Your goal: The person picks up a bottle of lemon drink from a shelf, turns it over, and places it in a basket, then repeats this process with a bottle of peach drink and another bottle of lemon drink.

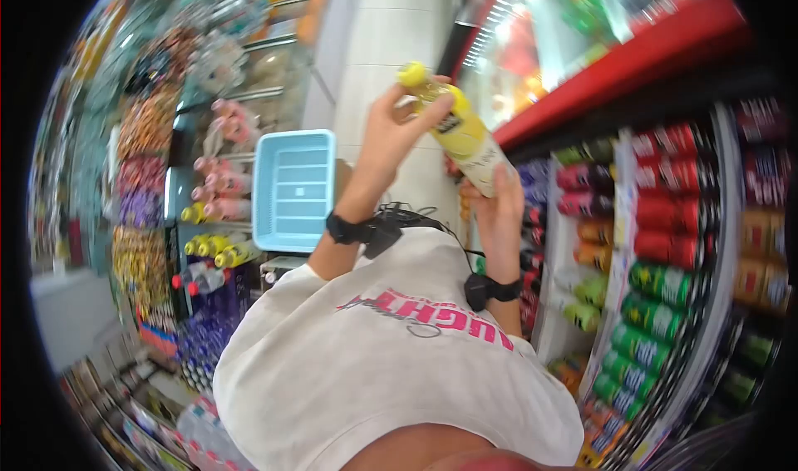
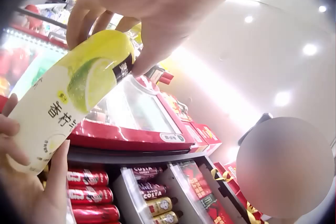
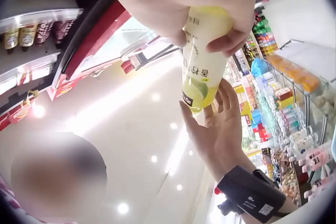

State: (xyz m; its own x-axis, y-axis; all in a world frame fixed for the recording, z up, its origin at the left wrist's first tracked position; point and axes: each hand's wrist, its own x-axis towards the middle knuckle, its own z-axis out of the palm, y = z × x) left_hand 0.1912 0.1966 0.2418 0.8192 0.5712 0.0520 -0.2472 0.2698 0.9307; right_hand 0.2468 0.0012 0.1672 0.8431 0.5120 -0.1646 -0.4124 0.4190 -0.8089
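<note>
A yellow-capped bottle point(image 1: 462, 138) with a pale lemon label is held tilted between both hands, its cap toward the upper left in the head view. The left hand point(image 1: 389, 130) grips it just below the cap, thumb on the near side. The right hand point(image 1: 500, 213) holds the base end. In the left wrist view the bottle point(image 2: 73, 95) shows a lime picture, with the right hand point(image 2: 39, 182) around its lower end. From the right wrist, the left hand point(image 3: 218, 129) is seen at the bottle's point(image 3: 202, 61) upper part.
A light-blue basket point(image 1: 294, 190) stands left of the hands, beside shelves of pink and yellow bottles point(image 1: 237, 253). On the right are a red-edged display case point(image 1: 615, 68) and shelves with red cans point(image 1: 669, 209) and green cans point(image 1: 644, 342).
</note>
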